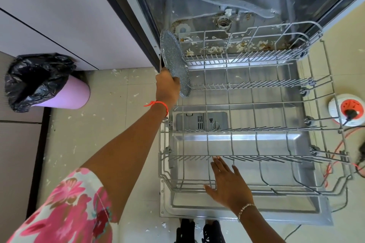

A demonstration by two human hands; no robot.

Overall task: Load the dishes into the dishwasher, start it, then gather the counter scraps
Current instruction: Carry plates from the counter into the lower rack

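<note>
Left hand (166,85) gripping speckled plate (174,61) at rack's (256,104) left edge, right hand (227,185) flat, fingers relaxed, on rack front

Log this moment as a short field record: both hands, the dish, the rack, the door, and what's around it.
left hand: grips the speckled grey plate, held on edge at the rack's far left
right hand: open, fingers straight, at the rack's near edge
rack: pulled out over the open door; no other dish in it
tub floor: pale scraps
floor left: pink bin with black bag
floor right: cable reel
</note>
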